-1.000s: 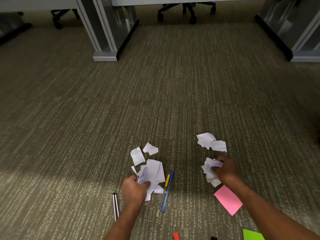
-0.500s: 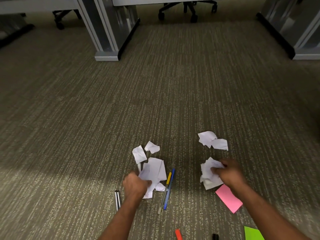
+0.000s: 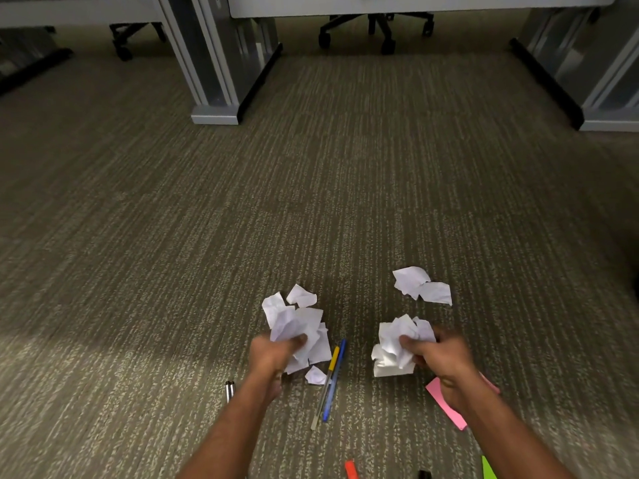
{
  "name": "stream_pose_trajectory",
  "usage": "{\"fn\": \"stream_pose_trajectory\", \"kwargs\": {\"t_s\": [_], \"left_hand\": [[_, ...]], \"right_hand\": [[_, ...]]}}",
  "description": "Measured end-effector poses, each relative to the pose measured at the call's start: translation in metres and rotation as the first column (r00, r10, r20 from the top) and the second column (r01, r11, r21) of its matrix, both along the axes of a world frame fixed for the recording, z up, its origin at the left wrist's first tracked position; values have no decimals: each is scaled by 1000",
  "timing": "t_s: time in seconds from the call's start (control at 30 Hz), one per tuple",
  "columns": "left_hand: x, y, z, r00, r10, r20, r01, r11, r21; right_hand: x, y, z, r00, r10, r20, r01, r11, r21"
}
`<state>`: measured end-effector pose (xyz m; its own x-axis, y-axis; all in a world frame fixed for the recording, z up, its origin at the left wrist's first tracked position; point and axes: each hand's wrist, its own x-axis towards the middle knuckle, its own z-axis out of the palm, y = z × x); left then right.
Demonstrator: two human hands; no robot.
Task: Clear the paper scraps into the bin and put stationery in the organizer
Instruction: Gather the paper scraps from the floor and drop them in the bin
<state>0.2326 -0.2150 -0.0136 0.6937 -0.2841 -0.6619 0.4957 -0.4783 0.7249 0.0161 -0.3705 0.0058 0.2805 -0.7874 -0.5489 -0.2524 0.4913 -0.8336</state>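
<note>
White paper scraps lie on the carpet in front of me. My left hand [image 3: 273, 354] is shut on a crumpled bunch of scraps [image 3: 294, 326], with more loose pieces around it. My right hand [image 3: 439, 354] grips a second wad of scraps [image 3: 394, 344]. Two more scraps [image 3: 422, 285] lie farther off to the right. A yellow pen [image 3: 326, 382] and a blue pen [image 3: 335, 378] lie side by side between my hands. A pink sticky note [image 3: 444, 401] sits partly under my right wrist. No bin or organizer is in view.
A silver-tipped pen [image 3: 229, 391] lies left of my left arm. An orange marker [image 3: 351, 470], a black item [image 3: 424, 474] and a green note [image 3: 488, 469] sit at the bottom edge. Grey desk legs [image 3: 221, 81] and chair wheels [image 3: 377, 32] stand far ahead.
Both hands have gathered and lifted their paper bunches slightly off the carpet. The right hand's wad has drawn back toward me and bunched tighter.
</note>
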Motion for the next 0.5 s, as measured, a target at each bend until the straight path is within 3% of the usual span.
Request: {"fn": "stream_pose_trajectory", "kwargs": {"t_s": [0.2, 0.5], "left_hand": [[-17, -28, 1, 972, -93, 214, 82, 995, 61], [-23, -24, 3, 991, 114, 64, -113, 993, -22]], "right_hand": [[-2, 9, 2, 999, 43, 5, -43, 999, 0], [-17, 19, 1, 998, 45, -53, -42, 998, 42]]}}
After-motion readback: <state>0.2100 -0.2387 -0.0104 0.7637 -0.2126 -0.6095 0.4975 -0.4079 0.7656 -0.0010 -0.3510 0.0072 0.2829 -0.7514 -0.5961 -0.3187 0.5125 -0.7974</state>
